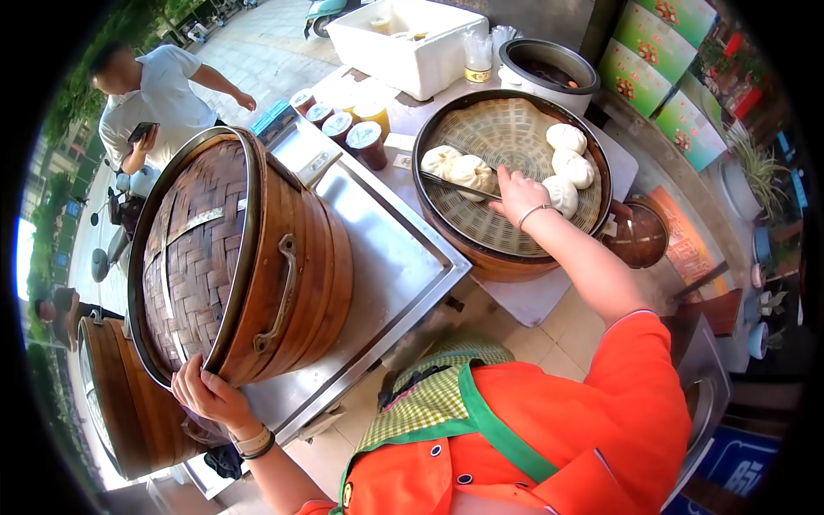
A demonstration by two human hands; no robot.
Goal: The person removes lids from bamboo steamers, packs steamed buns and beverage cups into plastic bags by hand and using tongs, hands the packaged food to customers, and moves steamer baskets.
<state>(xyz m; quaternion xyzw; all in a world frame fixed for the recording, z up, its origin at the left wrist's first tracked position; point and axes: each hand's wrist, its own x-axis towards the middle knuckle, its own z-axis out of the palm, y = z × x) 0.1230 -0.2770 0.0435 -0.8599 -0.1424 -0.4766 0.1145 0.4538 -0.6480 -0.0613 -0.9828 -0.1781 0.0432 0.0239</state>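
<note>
My right hand [519, 196] is closed around the handle of metal tongs [439, 179] over an open round bamboo steamer [506, 263]. The tongs lie against a pleated steamed bun [472, 172]; whether they grip it I cannot tell. Beside it sits another pleated bun [440, 161]. Three smooth white buns [567, 138] rest along the right side of the woven liner [498, 129]. My left hand [210, 395] is at the lower rim of a tall steamer stack with a woven lid [193, 249], its fingers curled. A thin clear plastic bag [204, 427] hangs under that hand, apparently held in it.
Several sealed drink cups [366, 144] stand behind the metal counter [386, 236]. A white foam box [412, 47] and a round cooker [549, 73] are at the back. Another steamer stack [142, 403] stands at the left. A person [159, 99] with a phone is beyond the counter.
</note>
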